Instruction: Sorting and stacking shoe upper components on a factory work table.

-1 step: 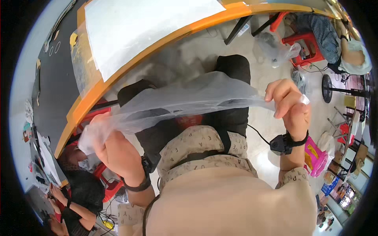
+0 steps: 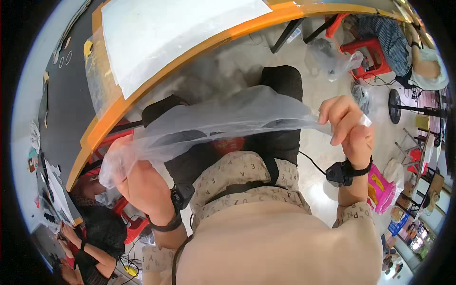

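Observation:
A thin, clear plastic bag or sheet (image 2: 228,114) is stretched sideways above my lap, between my two hands. My left hand (image 2: 137,173) is closed on its left end, with cloudy plastic bunched over and around the fingers, partly hiding them. At the other end, my right hand (image 2: 349,124) grips the plastic with curled fingers, and a bit of it shows past the knuckles. Both hands are raised off the table, on my side of its orange-taped edge. A black band with a small device sits on each wrist.
A table with an orange edge (image 2: 185,61) curves ahead, bearing a white sheet (image 2: 175,38). Red stools (image 2: 368,54) stand at both sides. People sit at far right and lower left. A black fan (image 2: 395,107) and a pink package (image 2: 380,190) are at right.
My left hand has shifted very slightly to the right with its end of the plastic. My right hand stays almost in place.

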The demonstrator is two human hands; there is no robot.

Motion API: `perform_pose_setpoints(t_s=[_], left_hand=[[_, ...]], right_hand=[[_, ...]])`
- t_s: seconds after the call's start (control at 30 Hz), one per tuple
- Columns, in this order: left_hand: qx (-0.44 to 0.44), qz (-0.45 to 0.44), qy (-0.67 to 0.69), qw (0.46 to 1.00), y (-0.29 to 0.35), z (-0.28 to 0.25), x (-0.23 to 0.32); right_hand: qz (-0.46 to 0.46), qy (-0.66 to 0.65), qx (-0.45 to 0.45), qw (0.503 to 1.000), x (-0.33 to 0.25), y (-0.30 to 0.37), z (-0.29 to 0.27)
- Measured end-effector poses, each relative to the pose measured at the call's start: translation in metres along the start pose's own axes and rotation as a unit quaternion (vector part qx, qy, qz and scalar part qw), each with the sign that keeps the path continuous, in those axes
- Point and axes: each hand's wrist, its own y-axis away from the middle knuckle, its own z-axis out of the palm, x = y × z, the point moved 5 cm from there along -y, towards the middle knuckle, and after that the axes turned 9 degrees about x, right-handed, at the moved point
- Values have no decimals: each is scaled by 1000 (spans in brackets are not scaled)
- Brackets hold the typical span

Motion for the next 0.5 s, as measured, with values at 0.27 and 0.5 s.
perform_pose_setpoints(t_s=[0.27, 0.5], left_hand=[[-38, -4, 99, 994, 0, -10, 9], [-173, -211, 214, 938, 22, 11, 22]], right_hand=[[74, 42, -82, 993, 11, 1, -1], [-9, 165, -286, 944, 18, -13, 59]])
